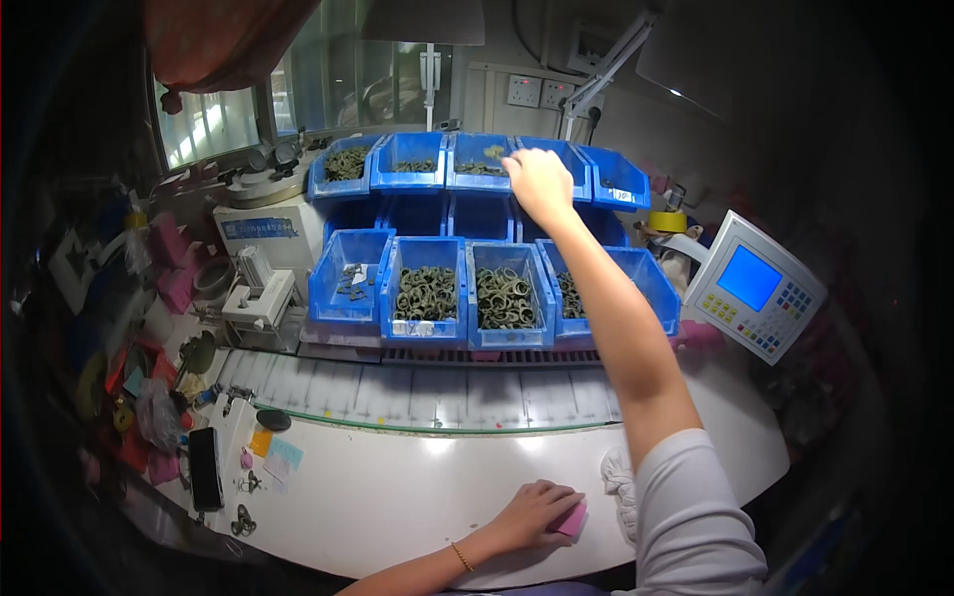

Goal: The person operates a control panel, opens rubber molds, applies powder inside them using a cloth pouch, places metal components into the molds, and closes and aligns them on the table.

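My left hand [529, 515] rests on the white table near its front edge, fingers closed over a pink block [569, 521]. A thin gold-coloured bracelet circles that wrist. My right arm stretches up across the bins, and my right hand [544, 187] is above the upper row. Its fingers are pinched at a small greenish piece [494, 152], blurred, over a blue bin [481, 182] with similar dark green pieces at its bottom. In the lower row, blue bins hold many dark ring-shaped pieces [504, 298]. My forearm hides part of the right-hand bins.
A control panel with a blue screen [750, 278] stands at the right. White crumpled cloth [618, 487] lies beside my right sleeve. At the left are a phone [206, 469], a black oval object [273, 420], paper notes [282, 458] and a small white device [260, 298].
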The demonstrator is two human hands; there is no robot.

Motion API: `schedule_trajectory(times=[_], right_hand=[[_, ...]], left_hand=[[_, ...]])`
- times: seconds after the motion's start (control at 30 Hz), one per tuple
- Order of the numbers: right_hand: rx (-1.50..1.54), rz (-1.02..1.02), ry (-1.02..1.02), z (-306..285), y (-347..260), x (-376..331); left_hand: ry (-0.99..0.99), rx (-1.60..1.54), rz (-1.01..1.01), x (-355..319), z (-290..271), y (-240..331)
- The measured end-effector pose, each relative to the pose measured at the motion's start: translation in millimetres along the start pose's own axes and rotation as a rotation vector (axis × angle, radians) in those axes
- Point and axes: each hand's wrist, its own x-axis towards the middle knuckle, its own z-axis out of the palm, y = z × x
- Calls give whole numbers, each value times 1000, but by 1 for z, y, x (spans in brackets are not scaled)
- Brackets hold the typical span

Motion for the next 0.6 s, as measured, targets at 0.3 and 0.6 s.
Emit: schedule_trajectory(times=[0.3,0.6], right_hand=[[384,38,-449,-124,-76,-194],[1485,974,-619,-181,-81,-369]], left_hand=[[342,-115,-243,-10,-48,-18],[532,-876,-245,-3,-62,-14]])
